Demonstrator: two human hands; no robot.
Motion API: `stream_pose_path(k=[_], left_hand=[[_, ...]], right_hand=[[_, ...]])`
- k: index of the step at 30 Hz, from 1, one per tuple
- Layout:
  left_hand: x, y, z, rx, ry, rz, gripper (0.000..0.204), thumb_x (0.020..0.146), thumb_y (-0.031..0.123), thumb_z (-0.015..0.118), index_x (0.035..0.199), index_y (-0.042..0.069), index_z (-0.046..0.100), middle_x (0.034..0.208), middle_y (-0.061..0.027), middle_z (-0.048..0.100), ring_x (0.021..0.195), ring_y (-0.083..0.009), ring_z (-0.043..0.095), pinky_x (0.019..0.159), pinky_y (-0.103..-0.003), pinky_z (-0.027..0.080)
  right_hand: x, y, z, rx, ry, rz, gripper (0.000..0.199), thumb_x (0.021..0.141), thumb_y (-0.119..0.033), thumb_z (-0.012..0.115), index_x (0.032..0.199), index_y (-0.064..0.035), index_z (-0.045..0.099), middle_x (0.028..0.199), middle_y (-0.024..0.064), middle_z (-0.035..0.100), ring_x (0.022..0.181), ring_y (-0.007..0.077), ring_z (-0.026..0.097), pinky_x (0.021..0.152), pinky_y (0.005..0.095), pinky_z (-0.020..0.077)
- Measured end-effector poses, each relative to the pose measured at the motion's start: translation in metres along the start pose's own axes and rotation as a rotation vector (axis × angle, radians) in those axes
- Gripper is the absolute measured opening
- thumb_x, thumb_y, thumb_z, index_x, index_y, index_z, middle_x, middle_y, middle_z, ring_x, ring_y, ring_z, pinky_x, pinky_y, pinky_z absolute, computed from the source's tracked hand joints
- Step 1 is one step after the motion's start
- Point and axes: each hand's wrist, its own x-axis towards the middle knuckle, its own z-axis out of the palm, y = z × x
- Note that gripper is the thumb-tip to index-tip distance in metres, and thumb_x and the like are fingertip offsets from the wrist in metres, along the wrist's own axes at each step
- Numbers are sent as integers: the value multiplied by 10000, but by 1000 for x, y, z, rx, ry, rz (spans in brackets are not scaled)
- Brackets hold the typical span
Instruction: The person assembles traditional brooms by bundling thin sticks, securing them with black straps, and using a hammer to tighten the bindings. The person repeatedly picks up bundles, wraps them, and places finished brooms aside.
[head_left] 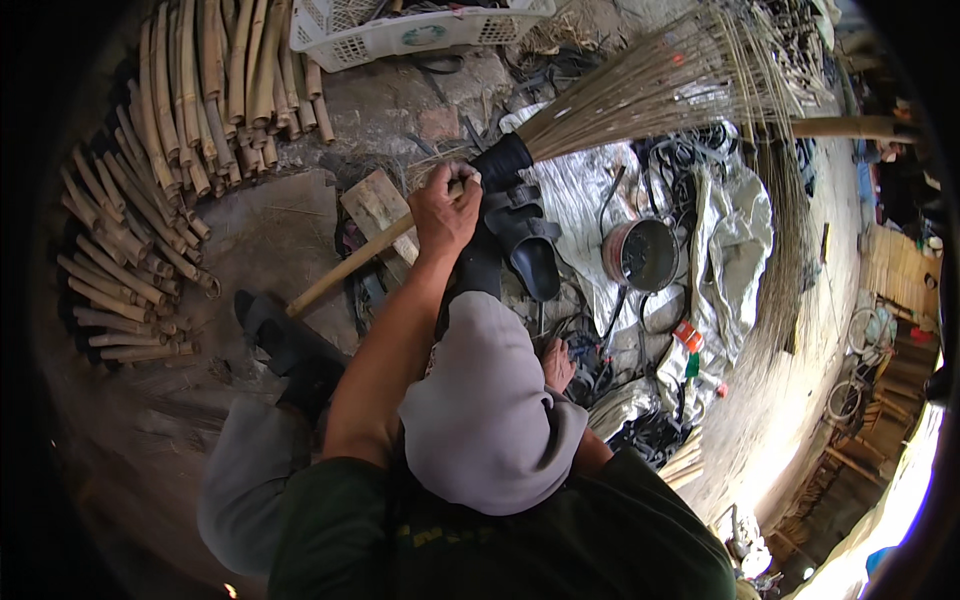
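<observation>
Broom (pixel 640 85): fanned tan bristles, black collar, bamboo handle.

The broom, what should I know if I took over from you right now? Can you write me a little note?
Left hand: closed around a wooden stick near its upper end, at the black binding of the broom.
Right hand: low beside the raised knee, on some dark things on the ground; I cannot tell whether it grips anything.
The broom's bristles fan out up and to the right. Its black neck lies over a black sandal. A round metal pot sits to the right, a stack of bamboo pieces to the left.
Done: bristles look bundled into the binding.
Left: probably fixing the stick in firmly.
</observation>
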Motion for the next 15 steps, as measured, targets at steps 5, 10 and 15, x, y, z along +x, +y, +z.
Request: stream_pose_path(k=[5,10,15], left_hand=[[2,-2,3,-53,17,11,143,901,158,737,859,47,658,799,-110,720,679,-337,712,628,-401,547],[-1,-2,4,-80,78,23,121,886,136,746,864,48,666,807,-100,719,674,-295,722,613,-380,537],[0,3,3,-79,78,62,94,899,134,731,894,69,663,846,-79,738,692,-253,722,637,-383,518]], right_hand=[[2,19,-17,164,-37,21,449,955,-437,616,1197,-67,539,1028,230,703,992,474,644,879,560,463],[-6,26,-63,229,52,-503,346,1029,-371,568,1177,-59,542,890,243,660,847,438,625,705,564,425],[-6,-49,-126,562,96,-513,244,1097,-265,497,1071,-26,538,705,153,587,655,374,590,612,494,437]])
